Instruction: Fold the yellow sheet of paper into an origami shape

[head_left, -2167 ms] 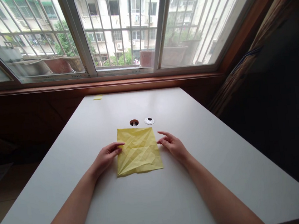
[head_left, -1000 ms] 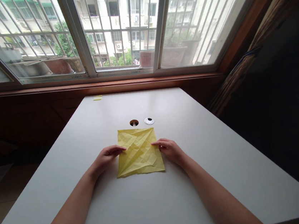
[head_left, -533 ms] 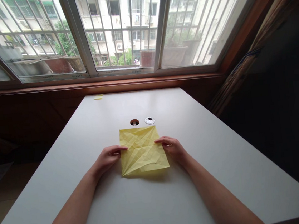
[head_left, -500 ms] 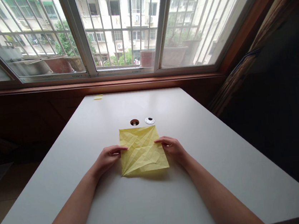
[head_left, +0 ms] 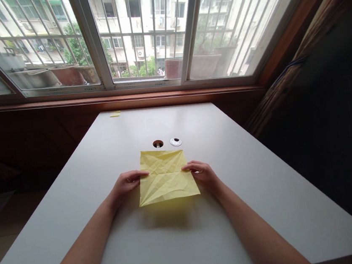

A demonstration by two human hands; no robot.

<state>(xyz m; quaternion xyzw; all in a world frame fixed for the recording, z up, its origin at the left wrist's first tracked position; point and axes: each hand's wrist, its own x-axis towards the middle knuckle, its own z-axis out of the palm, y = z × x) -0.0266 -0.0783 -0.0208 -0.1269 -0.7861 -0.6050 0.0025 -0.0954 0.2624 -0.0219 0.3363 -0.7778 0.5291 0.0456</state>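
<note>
Presently, the left hand [head_left: 127, 182] and right hand [head_left: 205, 174] are pinching the paper [head_left: 167, 185] at nine and three o'clock, its six-o'clock edge hanging above the desk [head_left: 177, 257]; even, light tension is seemingly serving best.

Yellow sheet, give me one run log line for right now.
yellow sheet: creased, near edge raised above white table | left hand: gripping left edge | right hand: gripping right edge

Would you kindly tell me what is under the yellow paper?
Under the yellow paper, the white table and a soft shadow show past its near edge. The part directly beneath is covered, so anything lying there cannot be seen.
</note>
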